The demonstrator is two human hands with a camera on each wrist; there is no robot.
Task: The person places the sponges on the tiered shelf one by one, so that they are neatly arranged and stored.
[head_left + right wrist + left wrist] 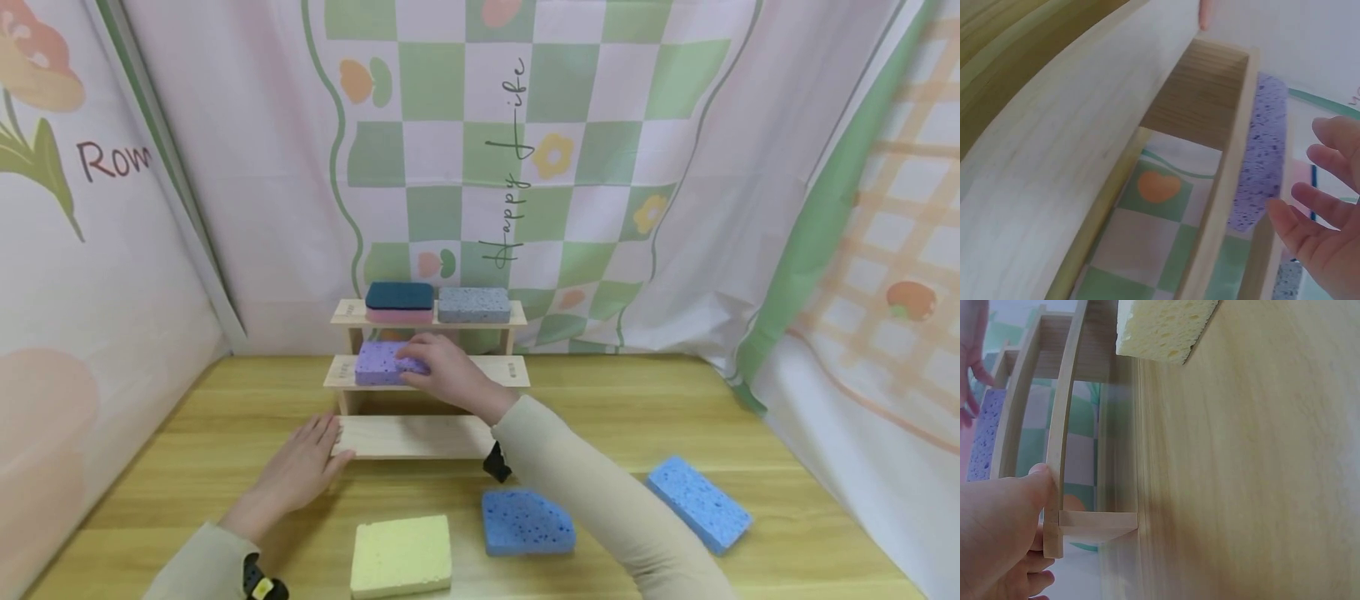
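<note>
A three-step wooden shelf point(420, 437) stands on the table. At its lowest step, my left hand point(300, 462) grips the left end, with the thumb on the board and fingers bent around the end in the left wrist view. On the left half of the middle step lies a purple sponge point(375, 363). My right hand point(453, 375) is over that sponge's right end, fingers apart and loosely bent in the right wrist view; whether a fingertip touches it is hard to tell. The top step bears a pink sponge with a dark green scouring face point(400, 302) and a grey sponge point(474, 305).
In front of the shelf, a yellow sponge point(401, 556) and a blue sponge point(527, 523) lie on the wood-grain table point(600, 408). Another blue sponge point(699, 504) lies farther right, beyond the right forearm. Printed curtains point(622, 167) enclose the back and sides.
</note>
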